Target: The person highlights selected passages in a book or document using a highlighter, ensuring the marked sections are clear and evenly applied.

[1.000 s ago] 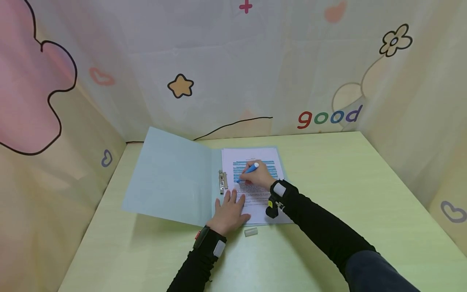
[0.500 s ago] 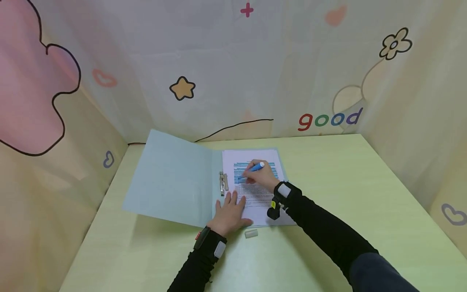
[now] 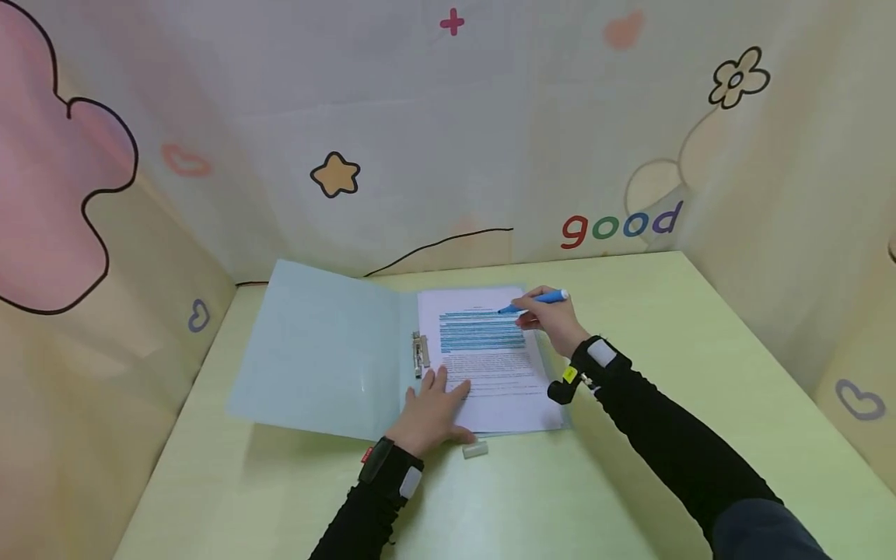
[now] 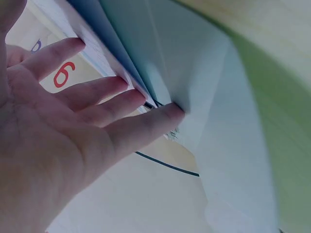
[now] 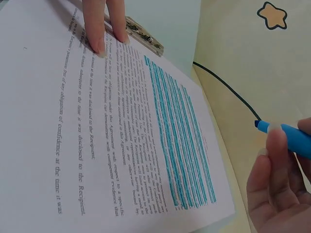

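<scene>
My right hand (image 3: 556, 320) pinches a blue highlighter (image 3: 546, 299) over the upper right of a printed sheet (image 3: 518, 408). In the right wrist view the highlighter (image 5: 291, 138) is uncapped, its dark tip raised off the paper. Blue highlighted lines (image 5: 175, 141) cover the upper block of text. My left hand (image 3: 428, 412) rests with spread fingers on the sheet's lower left and the folder's spine. In the left wrist view the fingertips (image 4: 170, 112) touch the paper and the folder. The light blue folder (image 3: 315, 358) lies open, its left cover tilted up off the table.
A metal clip (image 3: 420, 354) sits at the folder's spine, left of the sheet. Close by my left thumb, a small grey cap-like piece (image 3: 475, 450) lies on the pale table (image 3: 672, 373). A printed curtain (image 3: 434, 140) stands behind the table and along both sides.
My right hand has lifted the highlighter from the highlighted lines and moved it up and to the right. The highlighted block reaches slightly lower than a second ago. My left hand stays on the sheet.
</scene>
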Tool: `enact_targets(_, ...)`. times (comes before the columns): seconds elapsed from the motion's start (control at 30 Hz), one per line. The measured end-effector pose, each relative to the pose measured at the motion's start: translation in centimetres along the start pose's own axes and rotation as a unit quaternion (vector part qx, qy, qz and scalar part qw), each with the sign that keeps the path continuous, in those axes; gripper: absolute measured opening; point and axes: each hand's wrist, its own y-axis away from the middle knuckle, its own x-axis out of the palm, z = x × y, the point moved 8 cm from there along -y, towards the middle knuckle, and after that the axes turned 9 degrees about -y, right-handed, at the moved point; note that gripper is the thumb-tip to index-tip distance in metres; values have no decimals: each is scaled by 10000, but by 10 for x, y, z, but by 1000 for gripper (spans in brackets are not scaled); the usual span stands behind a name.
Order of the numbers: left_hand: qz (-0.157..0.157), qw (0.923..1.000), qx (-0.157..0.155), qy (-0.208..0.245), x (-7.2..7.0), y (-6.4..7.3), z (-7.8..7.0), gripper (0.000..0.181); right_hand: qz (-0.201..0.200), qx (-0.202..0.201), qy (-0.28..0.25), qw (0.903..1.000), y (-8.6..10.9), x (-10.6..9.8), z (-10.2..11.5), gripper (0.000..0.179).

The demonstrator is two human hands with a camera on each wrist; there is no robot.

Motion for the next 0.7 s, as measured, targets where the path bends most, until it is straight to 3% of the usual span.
enact_targets(0.1,-21,9999,82,64,-3,0,1,77,8,80,-149,9999,0,-12,0,23)
enact_targets(0.23,-142,9994,254,166,-7,2,2,53,-102,186,-531,9984,0,-26,3,20)
enact_targets(0.33,-781,9949,639,37,-17,4,-3,31,-294,60,-993,9946,-1,-37,11,15)
enact_targets(0.43,-1763,9809,814,-127,-33,12,-5,17,-497,-75,-1495,9875,-2,-45,17,14)
enact_targets(0.5,-2352,9702,578,-103,-44,19,0,12,-607,-105,-1744,9827,-3,-49,19,15)
enact_targets(0.57,-2739,9617,73,1,-53,28,10,11,-705,-45,-1814,9809,-2,-51,18,15)
enact_targets(0.63,-2921,9547,-555,150,-59,38,24,11,-756,43,-1814,9805,-1,-52,18,15)
enact_targets(0.7,-2906,9488,-1177,377,-59,50,39,12,-811,114,-1743,9813,2,-51,17,14)
